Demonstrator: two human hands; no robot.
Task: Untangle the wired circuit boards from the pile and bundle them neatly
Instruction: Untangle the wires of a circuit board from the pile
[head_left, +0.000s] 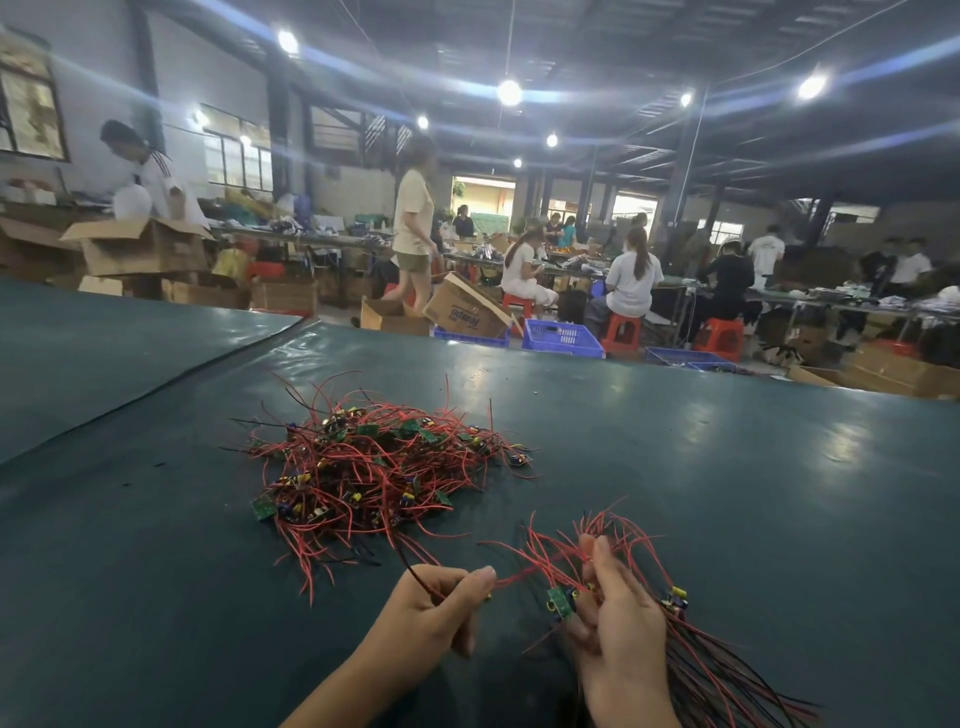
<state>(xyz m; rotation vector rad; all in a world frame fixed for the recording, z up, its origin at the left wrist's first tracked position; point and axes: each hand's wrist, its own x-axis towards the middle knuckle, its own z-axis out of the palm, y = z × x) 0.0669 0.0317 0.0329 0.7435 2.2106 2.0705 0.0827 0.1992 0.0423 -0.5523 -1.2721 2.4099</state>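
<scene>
We see round white ceiling lamps (509, 92) flare into blue streaks, with glare on the glossy dark green table cover (727, 467). Edges bow; our right hand (623, 639) looks blurred.

Our left hand (431, 610) and right hand (621, 639) are bare, and so are both forearms (337, 691), uncovered as far down as the bottom edge lets us see. Our fingers (605, 566) are slender, with short, plain nails. The left thumbnail (485, 572) shows clearly, while the right hand looks slightly blurred.
</scene>
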